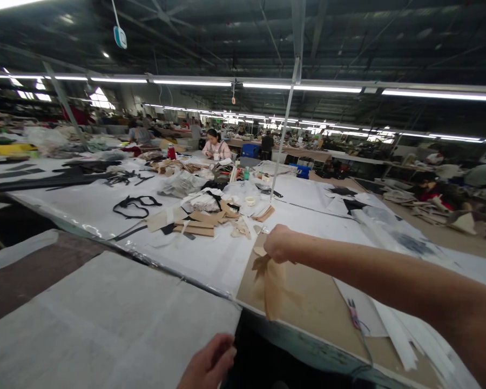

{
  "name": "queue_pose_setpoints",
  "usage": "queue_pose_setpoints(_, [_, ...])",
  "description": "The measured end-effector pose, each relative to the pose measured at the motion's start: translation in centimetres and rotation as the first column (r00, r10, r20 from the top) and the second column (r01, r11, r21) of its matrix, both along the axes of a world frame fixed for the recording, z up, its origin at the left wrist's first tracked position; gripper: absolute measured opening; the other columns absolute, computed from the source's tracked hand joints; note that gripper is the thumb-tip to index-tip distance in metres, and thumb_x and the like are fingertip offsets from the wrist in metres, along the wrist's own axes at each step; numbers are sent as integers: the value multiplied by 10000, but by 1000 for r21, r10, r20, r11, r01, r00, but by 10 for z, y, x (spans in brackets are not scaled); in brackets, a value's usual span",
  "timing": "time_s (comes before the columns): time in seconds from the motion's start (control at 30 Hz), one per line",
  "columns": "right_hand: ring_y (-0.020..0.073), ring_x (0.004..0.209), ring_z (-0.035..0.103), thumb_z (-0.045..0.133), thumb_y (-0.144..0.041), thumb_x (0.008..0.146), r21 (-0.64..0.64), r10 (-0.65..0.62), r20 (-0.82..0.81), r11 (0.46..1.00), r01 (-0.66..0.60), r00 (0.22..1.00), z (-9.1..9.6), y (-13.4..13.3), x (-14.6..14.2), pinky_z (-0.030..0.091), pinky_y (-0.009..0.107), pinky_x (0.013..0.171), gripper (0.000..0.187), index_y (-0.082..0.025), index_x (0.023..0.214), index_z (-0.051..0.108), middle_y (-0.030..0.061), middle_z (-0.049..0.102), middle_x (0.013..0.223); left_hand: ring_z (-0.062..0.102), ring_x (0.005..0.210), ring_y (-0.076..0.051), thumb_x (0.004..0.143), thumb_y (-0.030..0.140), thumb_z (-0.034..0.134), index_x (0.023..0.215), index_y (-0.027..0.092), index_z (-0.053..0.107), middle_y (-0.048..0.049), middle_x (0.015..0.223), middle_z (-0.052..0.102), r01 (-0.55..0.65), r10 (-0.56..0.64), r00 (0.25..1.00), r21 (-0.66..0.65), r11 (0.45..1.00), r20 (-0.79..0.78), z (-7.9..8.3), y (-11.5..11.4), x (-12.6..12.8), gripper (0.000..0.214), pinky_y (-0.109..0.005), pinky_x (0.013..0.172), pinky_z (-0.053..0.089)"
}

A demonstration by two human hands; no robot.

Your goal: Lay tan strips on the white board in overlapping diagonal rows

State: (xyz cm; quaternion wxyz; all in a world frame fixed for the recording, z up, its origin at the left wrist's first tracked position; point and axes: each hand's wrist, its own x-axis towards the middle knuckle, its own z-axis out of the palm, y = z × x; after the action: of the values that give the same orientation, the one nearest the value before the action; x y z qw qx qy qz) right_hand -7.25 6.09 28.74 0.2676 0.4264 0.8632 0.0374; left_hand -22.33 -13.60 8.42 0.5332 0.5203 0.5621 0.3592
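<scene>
My right hand [281, 243] is closed on a bunch of thin tan fabric pieces [272, 286]. They hang down from my fingers, blurred by motion, over the brown board [319, 308] on the table. My left hand [210, 362] is low in the view, by the edge of a white-covered table [137, 319]. Its fingers are loosely curled, with a gap between thumb and forefinger and nothing visible in them. Right of the hanging pieces, a small tool with a pink handle [353, 314] lies on white sheet material.
Brown strips [194, 228] and scraps lie on the white table [210, 259]. Black straps [135, 206] lie farther left. White strips [397, 335] lie under my right forearm. A thin upright pole [285, 124] rises from the table. A co-worker [216, 146] sits at the far side.
</scene>
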Motion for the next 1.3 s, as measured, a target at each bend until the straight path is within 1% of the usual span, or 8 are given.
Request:
queue_pose_setpoints(0.13, [343, 839, 654, 721, -53, 492, -43, 55, 23, 998, -54, 998, 2, -8, -26, 477, 455, 744, 152, -156, 459, 614, 113, 718, 691, 540, 1136, -255, 812, 436, 582, 1242, 247, 522, -80, 1248, 595, -143, 212, 958, 320, 936, -194, 59, 23, -7, 473, -402, 983, 408])
queue_pose_setpoints(0.3, [319, 839, 653, 691, -84, 513, -143, 105, 9, 984, -102, 994, -1, -17, -42, 475, 394, 731, 109, -175, 490, 637, 87, 703, 642, 409, 1283, -306, 729, 371, 664, 1351, 179, 413, -145, 1391, 468, -30, 235, 917, 532, 846, -322, 108, 64, 12, 697, -478, 1058, 318])
queue_pose_setpoints(0.6, [253, 637, 654, 602, -177, 618, -491, -15, 57, 870, 42, 998, 16, -9, -11, 467, 302, 570, 132, -73, 574, 670, 109, 675, 576, 504, 614, -128, 806, 311, 532, 859, 178, 598, 25, 672, 555, 157, -104, 971, 243, 957, -217, 74, 91, 7, 158, -231, 544, 360])
queue_pose_setpoints(0.8, [151, 710, 684, 498, -329, 798, -729, -211, -55, 677, 105, 976, -14, -9, 59, 500, 214, 592, 316, -115, 919, 697, 79, 731, 898, 522, 676, -120, 708, 242, 655, 852, 152, 618, 30, 709, 583, 225, -227, 973, 42, 973, 44, 70, 73, -44, 173, -219, 604, 391])
queue_pose_setpoints(0.9, [166, 749, 681, 586, -433, 779, -929, -524, -217, 370, -9, 823, -56, -20, 87, 513, 221, 594, 377, -123, 958, 705, 99, 724, 959, 499, 630, -109, 683, 257, 701, 830, 152, 613, 39, 669, 561, 96, -100, 990, 42, 994, 101, 79, 69, -54, 202, -212, 561, 382])
queue_pose_setpoints(0.97, [167, 798, 677, 631, -461, 761, -948, -644, -299, 282, -146, 704, -85, -35, 97, 521, 237, 673, 407, -125, 978, 707, 100, 718, 991, 462, 586, -96, 677, 270, 717, 796, 150, 605, 51, 616, 516, 11, -20, 990, 65, 998, 136, 88, 68, -55, 203, -205, 529, 362])
queue_pose_setpoints(1.1, [204, 951, 652, 690, -448, 730, -922, -789, -329, 149, -358, 519, -123, -75, 91, 497, 289, 813, 450, -124, 1042, 689, 112, 692, 1073, 450, 604, -88, 719, 298, 695, 910, 137, 633, 24, 687, 538, 27, -47, 971, 89, 996, 233, 108, 69, -50, 258, -200, 534, 357])
queue_pose_setpoints(1.3, [274, 928, 665, 829, -372, 578, -792, -836, -245, -119, -599, 491, -138, -96, 39, 487, 410, 822, 609, -139, 1100, 621, 155, 673, 1074, 435, 564, -75, 714, 305, 694, 882, 123, 647, 15, 665, 538, 252, -266, 925, 86, 964, 270, 132, 69, -42, 252, -192, 505, 331])
